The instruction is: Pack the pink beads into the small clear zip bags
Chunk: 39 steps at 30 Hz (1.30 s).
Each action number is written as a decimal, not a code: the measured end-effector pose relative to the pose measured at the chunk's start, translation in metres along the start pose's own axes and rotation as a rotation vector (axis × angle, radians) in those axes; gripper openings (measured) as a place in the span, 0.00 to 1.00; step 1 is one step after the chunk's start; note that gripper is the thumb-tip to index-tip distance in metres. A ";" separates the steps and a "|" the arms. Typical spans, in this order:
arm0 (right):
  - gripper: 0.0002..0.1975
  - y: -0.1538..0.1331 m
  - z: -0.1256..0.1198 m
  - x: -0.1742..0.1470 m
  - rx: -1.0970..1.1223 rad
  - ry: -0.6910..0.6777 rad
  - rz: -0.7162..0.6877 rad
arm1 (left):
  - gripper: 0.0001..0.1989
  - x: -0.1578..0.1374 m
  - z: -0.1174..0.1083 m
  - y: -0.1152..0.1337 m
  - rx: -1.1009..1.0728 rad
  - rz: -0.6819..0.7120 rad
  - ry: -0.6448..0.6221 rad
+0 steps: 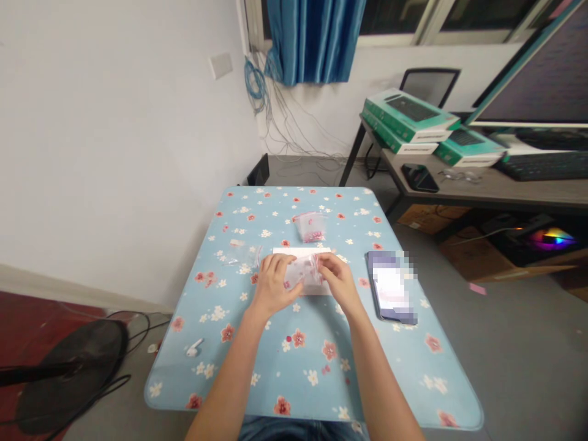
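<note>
Centrally | clear plastic bag [301,269] | between both hands [272,285], touching each

Pale blue tabletop [295,361] with red and white flowers [299,339], pink-flecked bag [299,268], blue curtain [315,43], white wall [114,122]

Decently bright room, soft shadows on the tabletop [316,315], everything's kinda blurry, edges look stretched, phone screen [388,285] partly pixelated.

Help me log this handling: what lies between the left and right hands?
A clear plastic bag, with a white rectangular object partly showing around it, in the head view.
</note>
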State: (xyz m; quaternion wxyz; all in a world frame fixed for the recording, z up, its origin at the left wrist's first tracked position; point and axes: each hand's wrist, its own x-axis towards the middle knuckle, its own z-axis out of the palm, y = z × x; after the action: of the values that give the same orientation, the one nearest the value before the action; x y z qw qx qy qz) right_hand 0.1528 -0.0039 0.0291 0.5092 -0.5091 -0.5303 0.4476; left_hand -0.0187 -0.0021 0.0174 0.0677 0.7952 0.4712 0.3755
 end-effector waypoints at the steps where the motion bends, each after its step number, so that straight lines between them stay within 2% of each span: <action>1: 0.08 0.002 0.003 0.001 0.079 -0.001 0.065 | 0.22 0.000 0.000 0.000 0.010 0.001 -0.001; 4: 0.08 0.007 0.014 0.001 0.275 0.010 0.241 | 0.23 0.000 0.000 0.000 0.016 -0.025 0.014; 8: 0.09 0.010 0.026 0.000 0.530 0.079 0.377 | 0.29 0.000 0.000 0.000 -0.068 -0.070 0.096; 12: 0.08 0.016 0.034 0.002 0.715 0.141 0.478 | 0.30 0.000 0.001 0.002 -0.119 0.009 0.174; 16: 0.05 0.023 0.039 0.004 0.837 0.169 0.608 | 0.31 0.000 0.002 0.007 -0.163 0.048 0.188; 21: 0.03 0.029 0.041 0.005 0.927 0.209 0.599 | 0.31 0.001 -0.001 0.009 -0.204 0.048 0.150; 27: 0.04 0.034 0.039 0.006 0.962 0.245 0.560 | 0.23 0.001 -0.001 0.008 -0.236 0.036 0.109; 34: 0.06 0.024 0.039 0.007 1.032 0.224 0.602 | 0.11 0.002 -0.001 0.008 -0.374 -0.076 0.104; 39: 0.11 0.020 0.038 0.006 0.999 0.235 0.637 | 0.09 0.003 0.001 0.000 -0.564 -0.245 0.180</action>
State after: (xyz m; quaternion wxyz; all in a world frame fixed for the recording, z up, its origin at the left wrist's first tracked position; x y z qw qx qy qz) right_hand 0.1172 0.0056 0.0069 0.5828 -0.3881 -0.0178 0.7137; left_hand -0.0169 0.0009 0.0182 0.2883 0.6459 0.4450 0.5492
